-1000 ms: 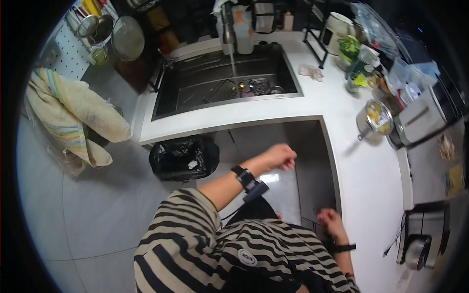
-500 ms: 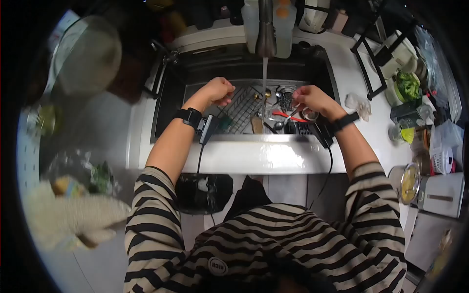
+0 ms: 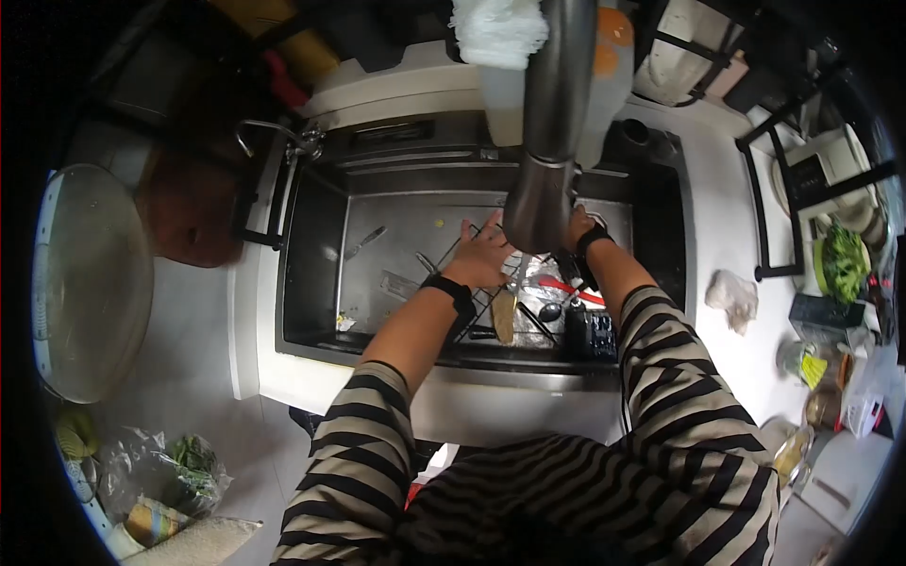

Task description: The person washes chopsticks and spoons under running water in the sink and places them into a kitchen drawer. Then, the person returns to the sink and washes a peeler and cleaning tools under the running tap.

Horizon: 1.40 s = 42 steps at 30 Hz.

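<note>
My left hand (image 3: 481,257) is over the middle of the dark metal sink (image 3: 377,212), fingers spread, beside a wire rack and left of the faucet's stream. My right hand (image 3: 582,226) is at the right of the faucet head (image 3: 540,212), which partly hides it; what its fingers hold, if anything, is hidden. Below the faucet lie a red-handled utensil (image 3: 571,290), a brown piece (image 3: 503,316), a black spoon (image 3: 550,312) and a black slotted item (image 3: 601,333). A knife-like utensil (image 3: 366,242) lies in the sink's left part.
On the right counter are a crumpled cloth (image 3: 732,302), a black stand (image 3: 785,208), green leaves (image 3: 843,264) and several containers. At the left are a large round lid (image 3: 94,283), a brown board (image 3: 193,212) and a plastic bag of greens (image 3: 193,462).
The view has moved closer over the sink. Both hands have reached down into it, towards the faucet, and the fingers of my left hand have spread.
</note>
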### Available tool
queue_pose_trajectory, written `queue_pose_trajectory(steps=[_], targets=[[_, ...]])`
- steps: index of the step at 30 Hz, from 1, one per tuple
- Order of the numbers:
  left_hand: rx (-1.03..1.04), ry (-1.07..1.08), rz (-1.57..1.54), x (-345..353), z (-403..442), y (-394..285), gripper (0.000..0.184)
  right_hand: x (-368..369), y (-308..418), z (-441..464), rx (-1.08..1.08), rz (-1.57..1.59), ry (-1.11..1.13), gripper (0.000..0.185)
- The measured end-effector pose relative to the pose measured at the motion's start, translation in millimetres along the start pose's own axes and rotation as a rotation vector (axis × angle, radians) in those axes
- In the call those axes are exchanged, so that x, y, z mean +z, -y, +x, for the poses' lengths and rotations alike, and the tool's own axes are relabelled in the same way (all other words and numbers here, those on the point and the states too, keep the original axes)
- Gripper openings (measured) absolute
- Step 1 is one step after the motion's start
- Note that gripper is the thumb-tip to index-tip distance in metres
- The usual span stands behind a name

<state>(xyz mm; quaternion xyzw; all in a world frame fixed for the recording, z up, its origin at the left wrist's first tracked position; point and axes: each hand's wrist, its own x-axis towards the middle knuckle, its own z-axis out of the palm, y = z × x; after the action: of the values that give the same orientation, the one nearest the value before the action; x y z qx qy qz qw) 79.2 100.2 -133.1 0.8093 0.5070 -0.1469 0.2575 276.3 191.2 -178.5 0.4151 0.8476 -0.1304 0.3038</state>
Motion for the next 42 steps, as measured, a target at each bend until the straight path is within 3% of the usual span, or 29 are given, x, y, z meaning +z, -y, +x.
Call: queue_pose_trajectory(steps=[3, 6, 7, 9, 10, 12, 13, 15, 17, 19, 20, 21, 25, 28, 30, 32, 33, 34, 35, 36, 38, 39, 41, 42], targets=[[0.029, -0.002, -0.035, 4, 1, 0, 0.068, 38, 8, 29, 0.309, 0.411, -0.192, 0.035], [-0.011, -0.038, 0.041, 9, -3, 9, 0.071, 47, 10, 30, 0.28, 0.273, -0.21, 0.033], [-0.021, -0.136, 0.079, 9, -8, 18, 0.072, 45, 7, 29, 0.234, 0.266, -0.159, 0.029], [-0.201, 0.063, 0.363, -8, -19, 19, 0.079, 30, 9, 12, 0.148, 0.344, -0.357, 0.026], [-0.275, 0.018, 0.314, -3, -20, 31, 0.079, 22, 14, 4, 0.106, 0.383, -0.455, 0.026], [-0.419, -0.081, 0.216, 3, -27, 62, 0.079, 5, 24, -7, -0.032, 0.515, -0.41, 0.022], [-0.392, -0.183, 0.179, 6, -30, 66, 0.078, 27, 25, 2, -0.12, 0.717, -0.424, 0.023], [-0.338, -0.387, 0.105, 0, -39, 61, 0.077, 18, 42, -31, -0.23, 1.313, -0.237, 0.026], [0.189, -0.475, 0.086, 4, -44, 35, 0.072, 10, 49, -39, -0.367, 1.56, 0.124, 0.028], [0.207, -0.176, -0.265, 16, -36, -5, 0.065, -4, 49, -48, -0.436, 1.579, 0.4, 0.03], [0.092, -0.097, -0.404, 22, -31, -15, 0.058, -11, 46, -50, -0.474, 1.501, 0.478, 0.03], [-0.025, -0.017, -0.539, 30, -25, -22, 0.051, -11, 39, -46, -0.366, 1.724, 0.773, 0.033], [-0.026, -0.326, -0.755, 80, 4, -28, 0.031, 69, 5, 7, -0.332, 1.55, 0.165, 0.037], [-0.104, -0.342, -0.829, 76, 3, -32, 0.031, 144, 7, 65, -0.138, 1.351, -0.14, 0.043], [-0.217, -0.43, -0.871, 109, 24, -18, 0.03, 77, 35, 32, -0.097, 0.585, -0.439, 0.036], [-0.416, -0.445, -1.071, 112, 26, -9, 0.029, 135, 40, 87, 0.017, 0.248, -0.52, 0.031], [-0.553, -0.411, -1.249, 96, 20, -9, 0.028, 112, 52, 75, -0.055, 0.308, -0.403, 0.022], [-0.685, -0.372, -1.424, 85, 17, -6, 0.028, 84, 64, 48, -0.345, -0.174, -0.473, 0.019], [-0.59, -0.295, -1.667, 105, 19, 14, 0.022, 97, 64, 59, -0.391, -0.3, -0.415, 0.019], [-0.695, -0.353, -1.749, 101, 19, 11, 0.02, 118, 60, 74, -0.432, -0.427, -0.356, 0.019], [-0.904, -0.47, -1.906, 85, 18, -2, 0.016, 134, 52, 80, -0.42, -0.311, -0.448, 0.019], [-0.941, -0.552, -1.946, 74, 17, -11, 0.013, 126, 54, 81, -0.411, -0.22, -0.274, 0.018], [-0.959, -0.471, -1.961, 60, 13, -17, 0.011, 90, 76, 29, -0.202, 0.357, -0.594, 0.02], [-0.971, -0.424, -1.965, 56, 12, -18, 0.011, 78, 78, 20, -0.24, 0.538, -0.681, 0.019]])
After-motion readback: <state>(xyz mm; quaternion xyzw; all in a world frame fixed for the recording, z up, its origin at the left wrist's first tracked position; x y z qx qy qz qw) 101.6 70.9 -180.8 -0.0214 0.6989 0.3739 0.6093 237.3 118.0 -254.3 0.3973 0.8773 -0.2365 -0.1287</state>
